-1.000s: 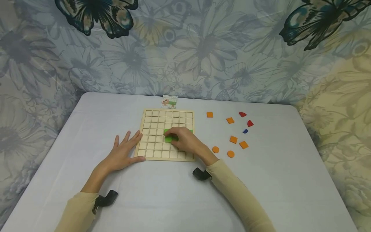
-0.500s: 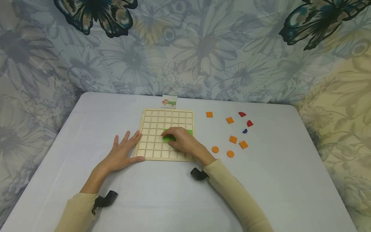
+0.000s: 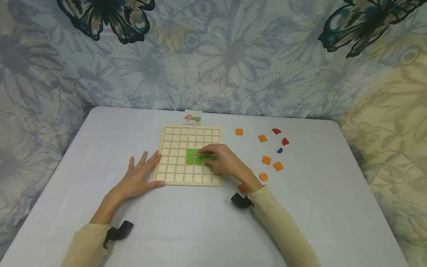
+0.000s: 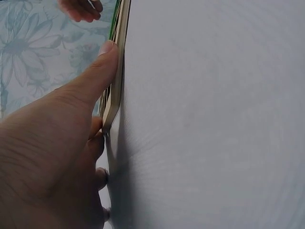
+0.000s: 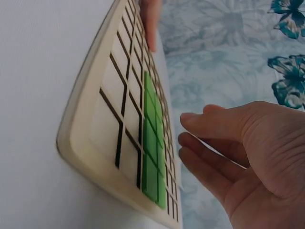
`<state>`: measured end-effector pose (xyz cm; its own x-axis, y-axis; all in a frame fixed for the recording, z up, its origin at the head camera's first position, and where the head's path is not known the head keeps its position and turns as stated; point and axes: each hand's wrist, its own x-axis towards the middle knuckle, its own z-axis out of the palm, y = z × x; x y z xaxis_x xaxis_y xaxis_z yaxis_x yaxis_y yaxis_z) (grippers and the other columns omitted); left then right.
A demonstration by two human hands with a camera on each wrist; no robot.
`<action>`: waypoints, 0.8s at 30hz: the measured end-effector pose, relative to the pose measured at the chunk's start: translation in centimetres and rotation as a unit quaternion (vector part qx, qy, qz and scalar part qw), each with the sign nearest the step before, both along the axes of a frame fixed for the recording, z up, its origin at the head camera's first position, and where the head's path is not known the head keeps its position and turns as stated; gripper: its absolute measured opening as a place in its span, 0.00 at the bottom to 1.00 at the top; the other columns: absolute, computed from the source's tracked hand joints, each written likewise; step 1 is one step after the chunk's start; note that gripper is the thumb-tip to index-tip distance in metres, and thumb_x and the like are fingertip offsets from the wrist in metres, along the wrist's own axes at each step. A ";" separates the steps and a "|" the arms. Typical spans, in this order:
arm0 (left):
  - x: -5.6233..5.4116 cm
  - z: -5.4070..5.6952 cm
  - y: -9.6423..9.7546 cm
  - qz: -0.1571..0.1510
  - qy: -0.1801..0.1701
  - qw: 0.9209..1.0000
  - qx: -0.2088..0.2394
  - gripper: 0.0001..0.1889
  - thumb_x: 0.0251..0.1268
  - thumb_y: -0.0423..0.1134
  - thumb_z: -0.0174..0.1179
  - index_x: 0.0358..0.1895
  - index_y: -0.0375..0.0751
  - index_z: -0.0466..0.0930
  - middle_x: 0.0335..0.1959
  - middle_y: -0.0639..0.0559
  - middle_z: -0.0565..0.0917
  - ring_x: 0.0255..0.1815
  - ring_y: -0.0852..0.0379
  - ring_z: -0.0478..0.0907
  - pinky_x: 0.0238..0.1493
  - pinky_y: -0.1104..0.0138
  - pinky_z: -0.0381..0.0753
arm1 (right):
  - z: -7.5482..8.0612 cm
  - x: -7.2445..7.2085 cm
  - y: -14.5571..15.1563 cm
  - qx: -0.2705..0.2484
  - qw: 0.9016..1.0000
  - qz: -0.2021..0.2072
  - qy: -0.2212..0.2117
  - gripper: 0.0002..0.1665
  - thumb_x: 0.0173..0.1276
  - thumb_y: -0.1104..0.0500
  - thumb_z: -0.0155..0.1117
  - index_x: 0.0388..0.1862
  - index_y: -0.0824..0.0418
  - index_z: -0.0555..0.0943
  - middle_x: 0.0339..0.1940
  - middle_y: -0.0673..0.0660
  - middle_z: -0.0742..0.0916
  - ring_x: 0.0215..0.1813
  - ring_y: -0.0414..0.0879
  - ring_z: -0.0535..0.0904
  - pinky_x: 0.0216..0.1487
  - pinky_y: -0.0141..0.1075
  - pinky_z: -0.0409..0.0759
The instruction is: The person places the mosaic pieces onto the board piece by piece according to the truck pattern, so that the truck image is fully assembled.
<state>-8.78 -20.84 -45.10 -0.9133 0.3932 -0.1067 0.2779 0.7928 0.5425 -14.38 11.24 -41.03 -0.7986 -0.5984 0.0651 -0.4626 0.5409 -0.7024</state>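
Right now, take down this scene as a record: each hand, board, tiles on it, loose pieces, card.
Left hand: fingers spread, thumb touching the edge of the board
Right hand: hovering over the green tiles, holding nothing visible
Board: pale, gridded, flat on the white table
Green tiles: two adjoining rows, partly hidden in the head view
Orange squares: four
Orange circle: one
Other orange piece: partly hidden, shape unclear
Red pieces: two, each with a curved side
Blue piece: one
Card: beyond the board
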 end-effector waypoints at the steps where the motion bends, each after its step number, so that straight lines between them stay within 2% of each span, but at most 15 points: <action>1: 0.0 0.0 0.0 0.000 -0.001 1.000 -0.001 0.54 0.56 0.64 0.65 0.79 0.43 0.48 0.80 0.47 0.47 0.79 0.36 0.34 0.70 0.38 0.21 | 0.1 0.0 0.3 -0.001 1.000 -0.002 0.001 0.20 0.63 0.68 0.69 0.55 0.63 0.83 0.53 0.54 0.86 0.56 0.47 0.81 0.58 0.39 0.78; 7: 0.0 0.1 0.0 0.000 -0.003 1.000 0.001 0.54 0.56 0.65 0.64 0.79 0.43 0.48 0.80 0.47 0.47 0.79 0.37 0.34 0.70 0.38 0.21 | 0.4 -0.3 2.3 -0.023 1.000 -0.015 0.005 0.20 0.62 0.70 0.68 0.55 0.66 0.82 0.53 0.58 0.86 0.55 0.53 0.82 0.58 0.42 0.78; 12: 0.1 -0.1 -0.1 0.001 -0.003 1.000 -0.001 0.54 0.56 0.66 0.63 0.79 0.44 0.48 0.80 0.47 0.47 0.79 0.36 0.34 0.70 0.38 0.21 | 0.5 -0.4 3.3 -0.013 0.999 -0.034 -0.005 0.20 0.64 0.68 0.67 0.56 0.65 0.82 0.54 0.57 0.86 0.56 0.51 0.82 0.59 0.41 0.78; 16: 0.1 -0.3 -0.2 0.001 -0.004 1.000 -0.002 0.54 0.56 0.66 0.64 0.79 0.44 0.47 0.80 0.48 0.47 0.79 0.37 0.33 0.70 0.38 0.20 | 0.5 -0.4 4.3 -0.001 0.999 -0.051 0.003 0.20 0.64 0.68 0.68 0.56 0.64 0.82 0.54 0.56 0.86 0.56 0.52 0.82 0.59 0.42 0.78; 24: 0.1 -0.2 -0.1 0.001 0.002 1.000 0.006 0.54 0.56 0.65 0.64 0.79 0.44 0.48 0.80 0.47 0.48 0.79 0.37 0.34 0.70 0.38 0.20 | 0.2 -0.3 6.4 -0.023 0.995 -0.099 0.018 0.19 0.63 0.70 0.68 0.54 0.67 0.82 0.53 0.59 0.86 0.55 0.54 0.82 0.58 0.44 0.79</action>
<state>-8.72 -20.89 -45.31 -0.9144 0.3924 -0.0993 0.2781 0.7873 0.5502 -14.65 17.61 -40.87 -0.8974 -0.4248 0.1195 -0.3751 0.5919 -0.7134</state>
